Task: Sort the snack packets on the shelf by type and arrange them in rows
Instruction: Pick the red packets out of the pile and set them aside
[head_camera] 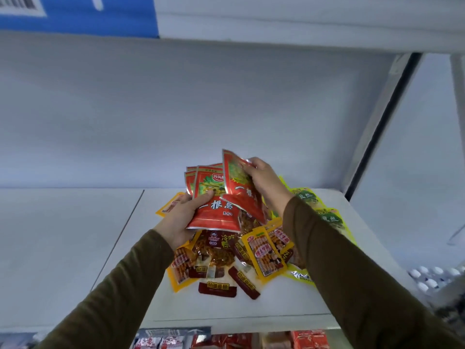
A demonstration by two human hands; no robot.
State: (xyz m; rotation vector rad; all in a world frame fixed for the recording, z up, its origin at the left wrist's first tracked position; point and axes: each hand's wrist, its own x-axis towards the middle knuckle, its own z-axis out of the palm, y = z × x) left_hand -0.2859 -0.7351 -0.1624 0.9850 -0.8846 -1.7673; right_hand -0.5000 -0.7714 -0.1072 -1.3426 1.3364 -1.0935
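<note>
My left hand (179,219) grips a fanned stack of red snack packets (214,210) above the white shelf (289,306). My right hand (266,182) holds one more red packet (236,177) tilted against the right side of that stack. Below the hands lies a mixed pile: yellow packets (264,255), dark maroon packets (217,289) and clear packets with brown contents (216,250). Yellow-green packets (329,217) lie at the right, partly behind my right sleeve. An orange-yellow packet (169,204) peeks out behind my left hand.
The shelf's left half (63,235) is bare white board up to the back wall (176,109). A dark upright post (385,122) bounds the shelf at the right. More red and white packets (226,341) sit on the shelf below. White bottle caps (432,275) show at lower right.
</note>
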